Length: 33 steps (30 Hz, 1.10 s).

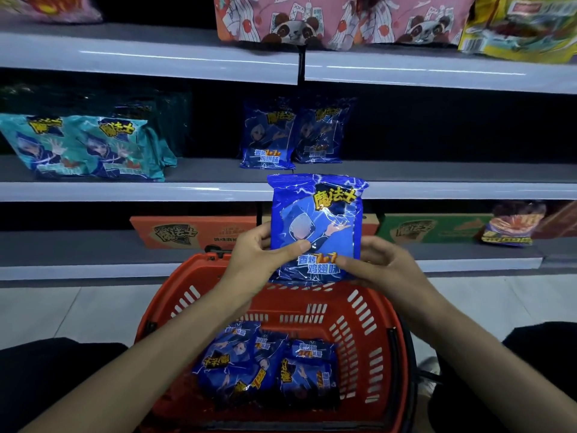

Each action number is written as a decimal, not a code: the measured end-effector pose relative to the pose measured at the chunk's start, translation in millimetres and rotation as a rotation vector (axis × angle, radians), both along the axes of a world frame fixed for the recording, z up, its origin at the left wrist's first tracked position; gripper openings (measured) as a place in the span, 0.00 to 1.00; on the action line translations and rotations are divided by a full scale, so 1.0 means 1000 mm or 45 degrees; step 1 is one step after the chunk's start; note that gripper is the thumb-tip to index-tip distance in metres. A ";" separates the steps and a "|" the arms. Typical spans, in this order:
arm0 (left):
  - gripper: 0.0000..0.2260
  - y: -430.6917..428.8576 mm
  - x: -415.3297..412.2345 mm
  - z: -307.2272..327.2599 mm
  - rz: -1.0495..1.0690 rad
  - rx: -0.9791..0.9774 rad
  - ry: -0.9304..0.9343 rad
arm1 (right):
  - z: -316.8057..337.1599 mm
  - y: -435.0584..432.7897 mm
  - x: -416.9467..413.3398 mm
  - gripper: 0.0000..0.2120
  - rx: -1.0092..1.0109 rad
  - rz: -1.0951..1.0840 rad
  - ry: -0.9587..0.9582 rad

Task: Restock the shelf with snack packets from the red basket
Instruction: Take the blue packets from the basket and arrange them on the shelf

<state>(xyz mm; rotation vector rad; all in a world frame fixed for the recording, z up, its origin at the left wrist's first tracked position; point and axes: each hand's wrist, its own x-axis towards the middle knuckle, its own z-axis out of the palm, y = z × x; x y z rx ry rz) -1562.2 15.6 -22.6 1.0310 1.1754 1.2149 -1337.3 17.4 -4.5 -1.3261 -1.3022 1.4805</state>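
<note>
I hold a blue snack packet (317,223) upright in front of the shelves, above the far rim of the red basket (368,310). My left hand (262,260) pinches its lower left edge, thumb on the front. My right hand (379,264) pinches its lower right corner. Several more blue packets (268,370) lie in the bottom of the basket. Two matching blue packets (293,132) stand side by side on the middle shelf (437,190), behind the held one.
Teal packets (84,145) lie at the left of the middle shelf. An orange carton (187,234), a green carton (434,228) and a dark packet (512,223) sit on the lower shelf. Pink panda bags (337,20) and a yellow bag (524,26) fill the top shelf.
</note>
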 end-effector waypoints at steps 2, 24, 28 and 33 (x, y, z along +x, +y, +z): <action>0.15 -0.001 0.000 0.002 0.005 0.048 0.034 | -0.006 0.002 -0.003 0.13 0.036 -0.028 0.024; 0.06 0.053 0.016 -0.006 0.216 0.162 0.454 | 0.008 0.058 0.014 0.09 0.137 -0.344 0.043; 0.06 0.078 0.028 -0.009 0.329 0.114 0.458 | -0.001 0.081 0.012 0.11 0.278 -0.445 -0.141; 0.04 0.109 0.037 -0.012 0.427 0.099 0.462 | -0.010 0.112 0.004 0.11 0.410 -0.519 -0.345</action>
